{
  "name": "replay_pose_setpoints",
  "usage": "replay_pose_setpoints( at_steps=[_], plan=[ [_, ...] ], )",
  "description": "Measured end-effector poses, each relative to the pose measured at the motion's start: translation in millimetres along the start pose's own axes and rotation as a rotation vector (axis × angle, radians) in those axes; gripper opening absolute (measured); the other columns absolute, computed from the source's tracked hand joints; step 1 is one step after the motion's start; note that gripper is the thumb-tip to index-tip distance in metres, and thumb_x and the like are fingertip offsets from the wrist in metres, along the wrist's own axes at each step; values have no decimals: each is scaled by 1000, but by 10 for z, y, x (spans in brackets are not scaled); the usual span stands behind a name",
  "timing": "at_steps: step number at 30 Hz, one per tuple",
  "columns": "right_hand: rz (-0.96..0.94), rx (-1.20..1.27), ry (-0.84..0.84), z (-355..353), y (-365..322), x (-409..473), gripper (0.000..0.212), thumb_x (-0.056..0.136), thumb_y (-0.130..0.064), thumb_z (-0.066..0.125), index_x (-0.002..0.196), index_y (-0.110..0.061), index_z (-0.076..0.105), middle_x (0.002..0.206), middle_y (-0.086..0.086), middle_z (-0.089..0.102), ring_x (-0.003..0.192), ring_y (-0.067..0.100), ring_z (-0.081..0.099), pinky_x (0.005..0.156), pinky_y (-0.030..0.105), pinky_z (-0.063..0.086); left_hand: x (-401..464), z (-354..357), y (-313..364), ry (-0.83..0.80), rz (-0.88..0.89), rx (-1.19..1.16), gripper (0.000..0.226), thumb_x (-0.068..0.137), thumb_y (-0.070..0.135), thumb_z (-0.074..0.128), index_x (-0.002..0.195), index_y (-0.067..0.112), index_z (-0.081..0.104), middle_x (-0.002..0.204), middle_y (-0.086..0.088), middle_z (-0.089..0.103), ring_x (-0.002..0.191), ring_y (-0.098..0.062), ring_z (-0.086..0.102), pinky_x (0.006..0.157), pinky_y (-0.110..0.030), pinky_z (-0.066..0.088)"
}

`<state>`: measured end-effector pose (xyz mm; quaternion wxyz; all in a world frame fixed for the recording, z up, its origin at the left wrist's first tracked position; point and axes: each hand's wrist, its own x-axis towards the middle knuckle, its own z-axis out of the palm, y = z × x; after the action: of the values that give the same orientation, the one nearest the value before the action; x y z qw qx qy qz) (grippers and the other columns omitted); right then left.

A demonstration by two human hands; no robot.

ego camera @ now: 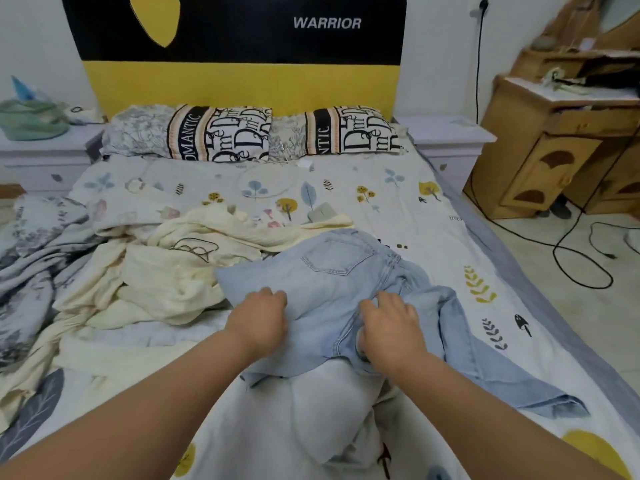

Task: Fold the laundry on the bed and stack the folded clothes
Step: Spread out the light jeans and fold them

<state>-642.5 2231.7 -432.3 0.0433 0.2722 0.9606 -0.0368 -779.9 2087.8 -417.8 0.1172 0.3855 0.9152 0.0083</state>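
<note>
Two bare hands were down on a pair of light blue jeans spread across the bed; the left hand lay knuckles-up on the denim with its fingers curled under, gripping a fold of the cloth near the left edge of the garment; the right hand lay just beside it, its fingers bent into the seam at the crotch and its thumb tucked beneath the fabric, pinching the denim there. Beyond both hands the seat of the jeans lay flat with a back pocket facing up; to the right of the right hand one leg trailed off in loose folds toward the near edge of the bed, its frayed hem farthest from the wrist. Below the wrists, nearer the person, a white garment lay under the jeans and partly covered by them. To the left of the left hand a rumpled cream garment sat in a heap, touching the jeans at their left edge; farther left still a grey floral blanket was bunched up. Well beyond the hands two patterned pillows leaned against a yellow and black headboard; far to the right of the right hand stood a wooden dresser, with black cables lying on the floor.
</note>
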Motion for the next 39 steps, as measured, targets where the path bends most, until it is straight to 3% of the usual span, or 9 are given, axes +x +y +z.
replay_pose_setpoints(
  at_steps=[6,9,14,17,20,25,33,36,39],
  plan=[
    [183,96,-92,290,174,418,73,92,-50,44,149,-32,1,157,7,-13,143,37,-9,111,57,8,627,397,147,85,-11,40,67,90,41,51,145,17,20,154,-13,13,141,-31,14,112,-43,16],
    [226,168,-169,478,141,472,82,88,-54,49,147,-39,-7,156,9,-19,141,41,4,108,54,19,804,614,136,32,-36,73,76,90,53,47,149,21,11,154,-11,17,141,-31,17,113,-49,11],
    [241,114,-211,728,102,359,78,91,-31,49,149,-34,-3,149,18,20,123,37,38,100,44,32,795,832,107,130,26,115,22,98,22,36,111,12,51,114,-13,59,104,-32,56,77,-35,39],
    [163,90,-126,739,90,212,66,90,-16,47,147,-24,15,129,13,44,112,32,47,91,38,39,676,824,79,209,54,-8,11,94,11,36,86,15,42,97,-16,62,87,-33,57,64,-34,30],
    [119,112,-189,677,80,6,41,90,-11,49,130,-14,43,122,11,50,111,28,50,89,34,42,457,757,66,257,66,-30,28,92,11,39,70,21,25,79,-12,56,72,-30,50,60,-34,27],
    [57,130,-147,671,45,-564,25,89,-6,40,111,-14,50,118,6,50,108,19,48,75,28,36,-105,630,8,238,112,-111,13,90,12,44,82,19,37,88,-9,62,87,-30,58,67,-35,34],
    [108,259,-220,426,-136,-1387,19,91,-14,38,104,-19,50,113,0,50,97,16,45,70,25,28,-1093,159,86,260,230,-314,15,89,7,45,85,6,59,81,-7,64,75,-21,55,61,-27,28],
    [298,603,-228,218,-199,-1481,29,99,-28,35,75,-21,49,95,4,55,85,19,49,70,27,31,-1384,-30,205,251,295,-340,27,81,17,35,79,5,59,75,-8,63,71,-23,55,61,-28,28],
    [772,1486,-302,-65,-260,-1444,43,95,-53,39,70,-19,49,78,7,50,65,18,44,62,28,38,-1625,-187,347,170,354,-341,15,77,9,43,71,5,55,68,-10,61,67,-25,56,60,-27,26]
  ],
)
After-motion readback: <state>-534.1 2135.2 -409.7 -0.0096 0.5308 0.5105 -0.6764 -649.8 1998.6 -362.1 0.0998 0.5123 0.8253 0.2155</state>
